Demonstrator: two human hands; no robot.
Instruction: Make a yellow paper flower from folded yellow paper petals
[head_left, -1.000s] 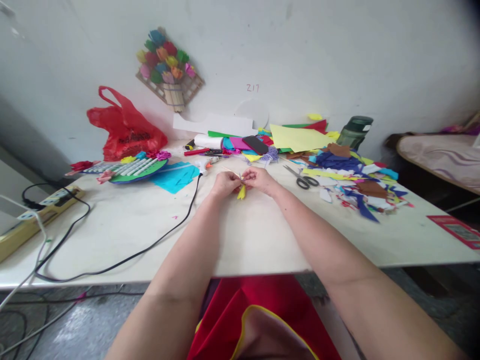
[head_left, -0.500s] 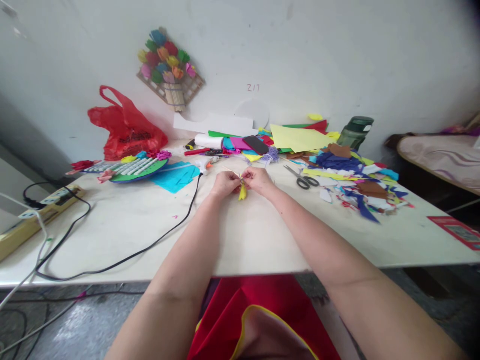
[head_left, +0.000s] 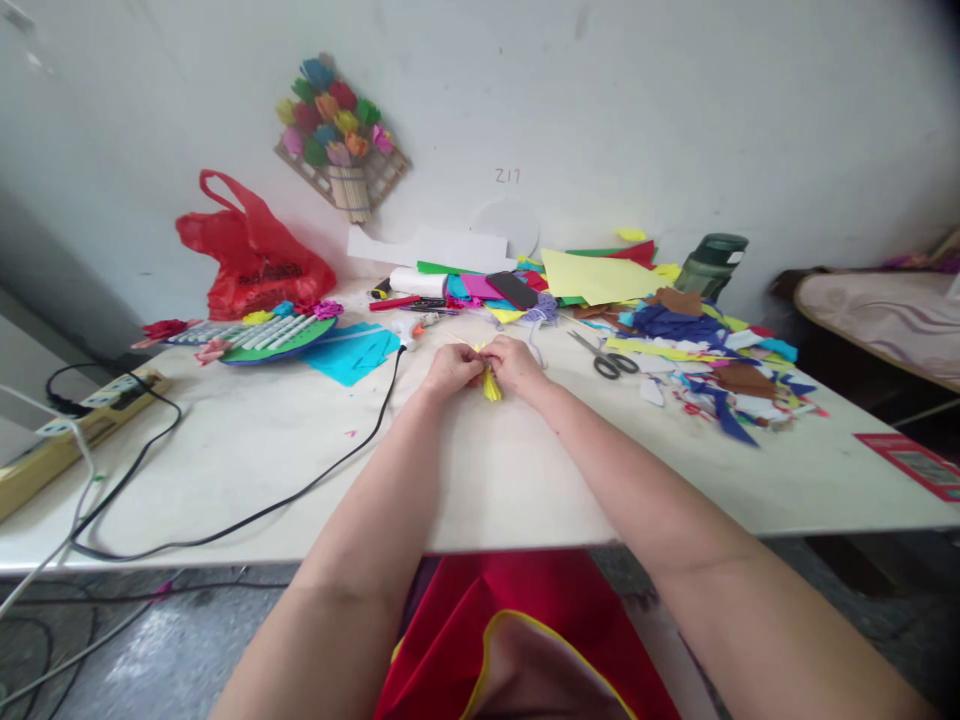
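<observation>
My left hand (head_left: 454,368) and my right hand (head_left: 516,364) meet above the middle of the table, both with closed fingers. Pinched between them is a small piece of yellow crepe paper (head_left: 491,388), gathered at the top and flaring downward. My fingertips cover its upper part. A thin pale stick (head_left: 459,338) shows just beyond my left fingers. A fine strand of purple yarn (head_left: 546,312) trails from a tangle toward my right hand; where the strand ends is hidden.
Scissors (head_left: 604,358) lie right of my hands, beside a heap of paper scraps (head_left: 720,365). A hot glue gun (head_left: 411,330) with a black cord (head_left: 315,478), blue paper (head_left: 349,354), a phone (head_left: 513,290), a green bottle (head_left: 711,264) and a red bag (head_left: 251,255) surround the workspace.
The yellow paper has turned and shifted slightly right, and its lower end looks more spread. My hands have drawn closer together around its top. Purple yarn now shows right of my right hand.
</observation>
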